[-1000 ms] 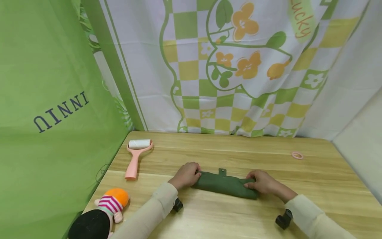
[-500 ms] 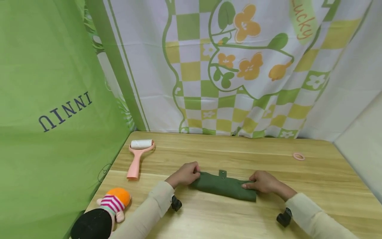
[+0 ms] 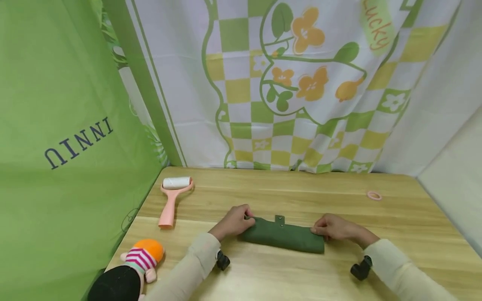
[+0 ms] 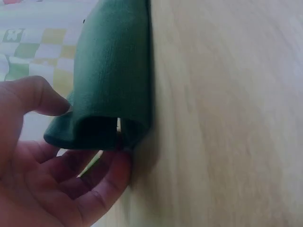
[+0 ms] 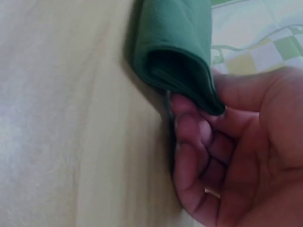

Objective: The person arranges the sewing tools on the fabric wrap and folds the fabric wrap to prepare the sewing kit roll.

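A dark green fabric roll, folded into a long flat strip, lies on the wooden table in front of the person. From its far edge a small tab with metal snaps sticks out. My left hand pinches the roll's left end, thumb on top and fingers beneath, as the left wrist view shows. At the other end my right hand pinches the far corner between thumb and curled fingers. Both wrist views look into the open ends of the folded layers, which are hollow inside.
A pink lint roller lies at the back left of the table. Nearer on the left is a plush doll with an orange and striped body. A pink ring lies at the back right. Curtains hang behind and to the left.
The right end of the fabric roll looks flatter and smoother than before. My right thumb has shifted slightly toward its far corner. The left hand still holds its end.
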Demonstrator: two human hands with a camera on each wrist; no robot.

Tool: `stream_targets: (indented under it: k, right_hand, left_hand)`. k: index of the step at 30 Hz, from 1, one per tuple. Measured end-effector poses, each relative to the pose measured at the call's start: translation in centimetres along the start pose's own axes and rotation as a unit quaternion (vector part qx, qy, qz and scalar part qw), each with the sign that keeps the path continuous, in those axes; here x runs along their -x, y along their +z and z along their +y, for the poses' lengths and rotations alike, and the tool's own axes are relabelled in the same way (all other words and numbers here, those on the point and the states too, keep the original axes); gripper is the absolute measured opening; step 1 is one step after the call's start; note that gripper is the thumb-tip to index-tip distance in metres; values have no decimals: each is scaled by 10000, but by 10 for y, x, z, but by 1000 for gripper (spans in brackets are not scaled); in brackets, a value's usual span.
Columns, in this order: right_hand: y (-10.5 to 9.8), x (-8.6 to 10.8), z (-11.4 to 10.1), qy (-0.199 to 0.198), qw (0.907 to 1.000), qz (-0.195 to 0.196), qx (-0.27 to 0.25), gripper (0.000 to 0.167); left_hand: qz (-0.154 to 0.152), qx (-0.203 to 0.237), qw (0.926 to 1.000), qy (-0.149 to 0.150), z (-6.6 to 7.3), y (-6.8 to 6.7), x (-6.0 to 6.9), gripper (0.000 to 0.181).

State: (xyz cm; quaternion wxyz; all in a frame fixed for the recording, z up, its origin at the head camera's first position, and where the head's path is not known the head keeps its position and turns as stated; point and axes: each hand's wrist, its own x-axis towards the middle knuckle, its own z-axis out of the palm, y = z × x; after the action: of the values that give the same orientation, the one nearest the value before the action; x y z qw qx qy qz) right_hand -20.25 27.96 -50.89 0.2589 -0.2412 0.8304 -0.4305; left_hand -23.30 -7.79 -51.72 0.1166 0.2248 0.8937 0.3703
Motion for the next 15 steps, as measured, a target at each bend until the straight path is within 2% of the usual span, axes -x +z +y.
stream_targets:
  k: [3, 8, 12, 15]
  right_hand:
    - [1, -2, 0, 205, 9996, 117, 135, 41]
    - [6, -4, -6, 596, 9954, 390, 647, 53]
    - [10, -6, -11, 608, 9872, 663, 1317, 57]
    - [10, -6, -13, 491, 9842, 688, 1558, 56]
  left_hand:
    - [110, 108, 9999, -16, 0, 0, 0, 8]
    - [175, 273, 9994, -121, -4, 0, 0, 14]
    - [327, 320, 9988, -173, -7, 1, -2, 22]
    - [429, 205, 9988, -120, -8, 0, -3, 23]
